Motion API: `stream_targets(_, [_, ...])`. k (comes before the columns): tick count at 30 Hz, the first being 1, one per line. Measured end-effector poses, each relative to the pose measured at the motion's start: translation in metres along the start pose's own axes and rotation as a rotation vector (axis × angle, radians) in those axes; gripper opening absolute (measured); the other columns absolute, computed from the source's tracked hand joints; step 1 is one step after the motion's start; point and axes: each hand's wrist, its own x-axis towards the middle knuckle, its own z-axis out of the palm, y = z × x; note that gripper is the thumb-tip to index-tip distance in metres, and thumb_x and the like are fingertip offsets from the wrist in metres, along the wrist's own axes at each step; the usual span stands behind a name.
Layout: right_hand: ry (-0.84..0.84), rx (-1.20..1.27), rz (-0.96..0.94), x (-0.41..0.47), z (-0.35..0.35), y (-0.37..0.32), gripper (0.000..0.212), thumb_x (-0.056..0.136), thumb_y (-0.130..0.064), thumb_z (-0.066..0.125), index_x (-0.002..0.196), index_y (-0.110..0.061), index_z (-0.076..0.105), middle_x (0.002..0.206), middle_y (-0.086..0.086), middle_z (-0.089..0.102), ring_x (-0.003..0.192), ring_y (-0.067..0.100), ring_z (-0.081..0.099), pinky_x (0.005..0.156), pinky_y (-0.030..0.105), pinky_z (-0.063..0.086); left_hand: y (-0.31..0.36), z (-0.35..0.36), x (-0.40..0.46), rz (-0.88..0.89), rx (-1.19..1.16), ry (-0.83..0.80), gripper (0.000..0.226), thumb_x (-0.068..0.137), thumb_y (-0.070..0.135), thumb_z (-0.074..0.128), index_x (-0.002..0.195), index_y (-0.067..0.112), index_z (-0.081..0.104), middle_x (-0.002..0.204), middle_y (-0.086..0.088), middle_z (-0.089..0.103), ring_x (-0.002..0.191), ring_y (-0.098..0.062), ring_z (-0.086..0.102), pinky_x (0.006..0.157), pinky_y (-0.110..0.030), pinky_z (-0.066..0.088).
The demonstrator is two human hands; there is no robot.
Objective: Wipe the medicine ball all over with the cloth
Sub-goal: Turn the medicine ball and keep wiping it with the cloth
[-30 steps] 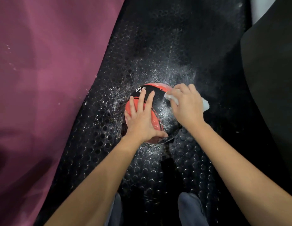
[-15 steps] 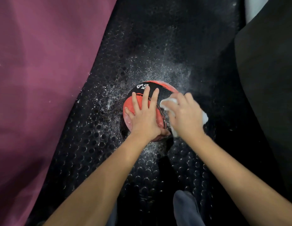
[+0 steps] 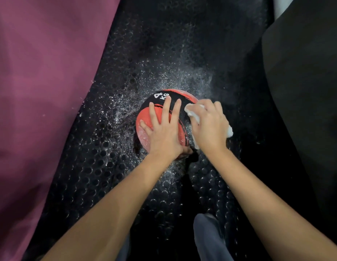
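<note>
Head view: right hand [image 3: 209,129] slid cloth [image 3: 194,112] back up medicine ball [image 3: 160,113].

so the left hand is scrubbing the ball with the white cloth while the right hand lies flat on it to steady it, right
Not quite: the hands are swapped. In the head view the right hand grips the white cloth and presses it against the medicine ball, while the left hand lies flat on the ball with fingers spread to steady it.

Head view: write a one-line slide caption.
Left hand steadies a red-and-black medicine ball on a studded black mat while the right hand wipes it with a white cloth.
</note>
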Motion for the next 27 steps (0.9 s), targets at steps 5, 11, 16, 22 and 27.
stream_targets(5, [0.038,-0.001,-0.124,-0.024,-0.006,0.006,0.03,0.077,-0.018,0.045,0.089,-0.022,0.072,0.092,0.001,0.064,0.078,0.021,0.048,0.053,0.024,0.032,0.004,0.002,0.002,0.009,0.014,0.019,0.138,0.064,0.048,0.085,0.151,0.03,-0.02,0.156,0.012,-0.027,0.143,-0.034,-0.027,0.109,-0.074,0.004])
stream_targets(11, [0.054,0.007,-0.047,-0.016,-0.002,-0.003,0.021,0.079,-0.017,0.052,0.086,-0.02,0.072,0.089,0.001,0.065,0.074,0.026,0.054,0.052,0.025,0.033,0.007,-0.002,0.009,-0.009,-0.014,0.014,0.131,0.068,0.047,0.082,0.152,0.029,-0.017,0.158,0.01,-0.025,0.143,-0.035,-0.027,0.109,-0.073,0.004])
stream_targets(16, [-0.049,-0.042,0.034,0.01,-0.011,0.007,0.019,0.083,-0.015,0.056,0.09,-0.021,0.072,0.092,0.003,0.064,0.081,0.028,0.053,0.055,0.03,0.04,0.012,0.003,0.004,0.012,0.025,0.002,0.14,0.061,0.056,0.083,0.151,0.028,-0.019,0.157,0.01,-0.027,0.142,-0.037,-0.028,0.106,-0.073,0.0])
stream_targets(22, [-0.018,-0.014,-0.064,-0.021,-0.011,-0.002,0.028,0.077,-0.019,0.047,0.087,-0.023,0.073,0.09,0.001,0.065,0.076,0.026,0.056,0.055,0.023,0.031,0.007,0.004,0.002,0.003,0.007,0.022,0.136,0.064,0.054,0.082,0.152,0.028,-0.018,0.157,0.011,-0.027,0.143,-0.035,-0.028,0.109,-0.074,0.005])
stream_targets(27, [-0.151,-0.029,0.18,0.021,-0.013,0.011,0.021,0.091,-0.018,0.055,0.102,-0.025,0.071,0.105,-0.002,0.063,0.097,0.024,0.051,0.066,0.033,0.039,0.008,0.009,-0.003,0.031,0.067,0.01,0.142,0.06,0.059,0.082,0.15,0.028,-0.024,0.156,0.009,-0.029,0.142,-0.037,-0.029,0.106,-0.074,0.002])
